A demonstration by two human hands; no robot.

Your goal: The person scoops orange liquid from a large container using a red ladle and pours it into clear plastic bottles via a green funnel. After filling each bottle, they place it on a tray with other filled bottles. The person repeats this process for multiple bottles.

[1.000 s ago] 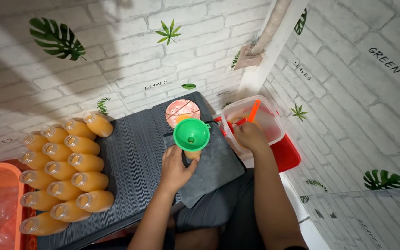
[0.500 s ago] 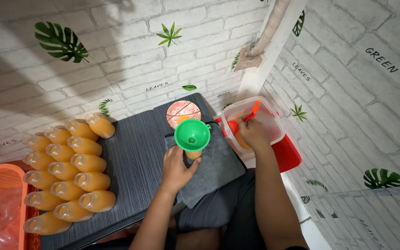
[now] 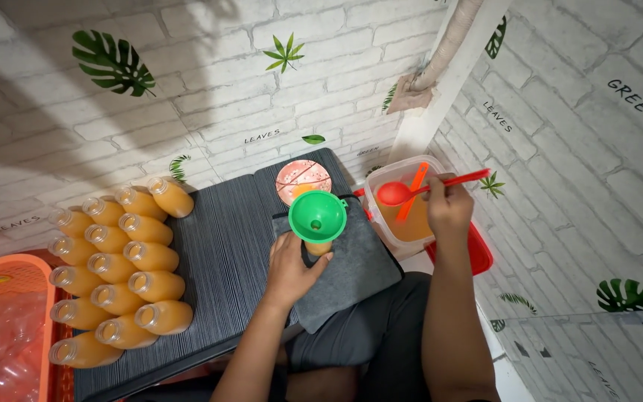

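Head view: the left hand (image 3: pixel 292 266) is wrapped around a small bottle of orange liquid (image 3: pixel 318 247) with a green plastic funnel (image 3: pixel 317 216) sitting in its neck, on a grey cloth (image 3: pixel 351 272). The right hand (image 3: pixel 448 208), at 3 o'clock from the funnel, grips a red plastic ladle (image 3: pixel 403 191) over a clear tub of orange liquid (image 3: pixel 403 223); ladle looks full-ish, hard to tell. Filled uncapped bottles (image 3: pixel 113 268) lie in rows at 9 o'clock on the dark ribbed table (image 3: pixel 225 253).

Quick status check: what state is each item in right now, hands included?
Left hand: wrapped around the bottle under the funnel.
Right hand: holding the red ladle.
Green funnel: upright in the bottle mouth.
Red ladle: lifted above the tub.
Clear tub: open, partly full of orange liquid.
Laid bottles: filled, uncapped, lying stacked on their sides.
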